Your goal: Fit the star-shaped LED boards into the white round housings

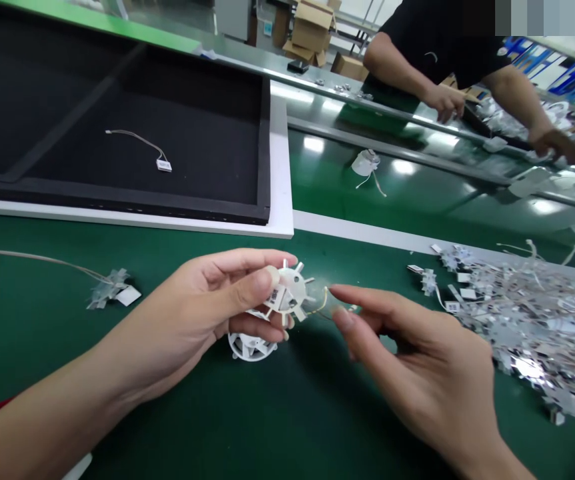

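My left hand (227, 293) is closed around a white round plastic part (287, 293) with short spokes sticking out of its rim. A small labelled block shows on that part beside my thumb. Thin pale wires (323, 303) run from it to my right hand (407, 360), whose bent index finger and thumb are around them. Just where the fingertips meet the wires is partly hidden and slightly blurred. Below my left fingers, a white ring-shaped part with inner ribs (252, 347) is partly covered; I cannot tell whether it is held or lies on the green table.
At right lies a pile of clear star-shaped pieces with wires (542, 333). A similar piece (112, 290) lies left. A wired white block (164, 165) rests in a black tray (192, 207). Another white piece (366, 163) is beyond. A co-worker's hands (445, 103) work across the bench.
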The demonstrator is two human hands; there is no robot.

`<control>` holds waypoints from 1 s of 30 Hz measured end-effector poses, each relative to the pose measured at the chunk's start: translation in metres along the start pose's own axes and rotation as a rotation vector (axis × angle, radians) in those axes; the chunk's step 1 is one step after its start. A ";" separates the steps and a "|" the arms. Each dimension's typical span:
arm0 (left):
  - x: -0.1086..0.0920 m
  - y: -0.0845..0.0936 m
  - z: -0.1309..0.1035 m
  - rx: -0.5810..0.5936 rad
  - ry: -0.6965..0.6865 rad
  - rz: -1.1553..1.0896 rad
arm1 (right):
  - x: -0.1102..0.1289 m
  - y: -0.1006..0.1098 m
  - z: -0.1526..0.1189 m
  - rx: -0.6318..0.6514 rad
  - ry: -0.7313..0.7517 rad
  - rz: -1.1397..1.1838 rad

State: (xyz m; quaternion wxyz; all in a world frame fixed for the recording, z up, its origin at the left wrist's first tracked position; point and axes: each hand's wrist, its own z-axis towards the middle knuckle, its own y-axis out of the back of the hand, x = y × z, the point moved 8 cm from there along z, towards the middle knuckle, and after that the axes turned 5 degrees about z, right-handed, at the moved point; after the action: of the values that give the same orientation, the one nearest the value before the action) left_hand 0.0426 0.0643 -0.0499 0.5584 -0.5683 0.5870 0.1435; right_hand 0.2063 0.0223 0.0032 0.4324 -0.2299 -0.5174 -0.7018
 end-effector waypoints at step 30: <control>0.014 -0.016 -0.005 0.092 0.163 -0.026 | 0.016 -0.007 0.002 0.129 0.177 0.046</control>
State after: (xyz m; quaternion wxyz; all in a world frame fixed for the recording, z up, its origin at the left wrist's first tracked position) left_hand 0.0571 0.0479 -0.0515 0.5363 -0.5593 0.6291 0.0625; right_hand 0.1918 0.0185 0.0124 0.5064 -0.1503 -0.5159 -0.6744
